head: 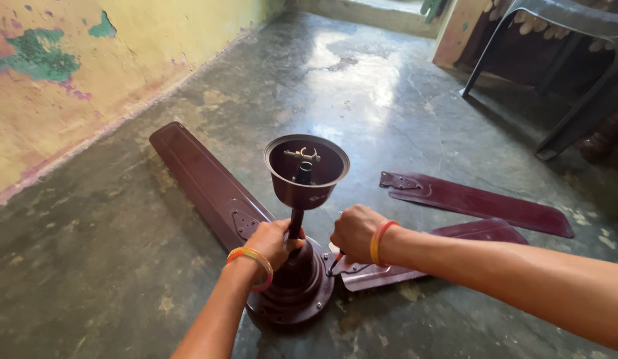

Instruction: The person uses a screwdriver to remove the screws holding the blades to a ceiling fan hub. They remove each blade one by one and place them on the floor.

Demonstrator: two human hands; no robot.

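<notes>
While the left hand [274,240] clamps the fan's downrod [296,223], the right hand [354,231], fisted on a screwdriver [335,260], seems to be fastening a blade [415,256] to the motor [297,286], which calls for steady turning.

Worn grey concrete floor [362,80] with glare, peeling yellow wall [123,60], grey plastic chair [575,40]

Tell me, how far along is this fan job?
One blade already sits joined to the motor. In hand: the left hand grips the rod under the cup, while the right hand works a screwdriver at the second blade, which lies against the motor. Left: a third blade lies loose on the floor, apart from the motor.
</notes>
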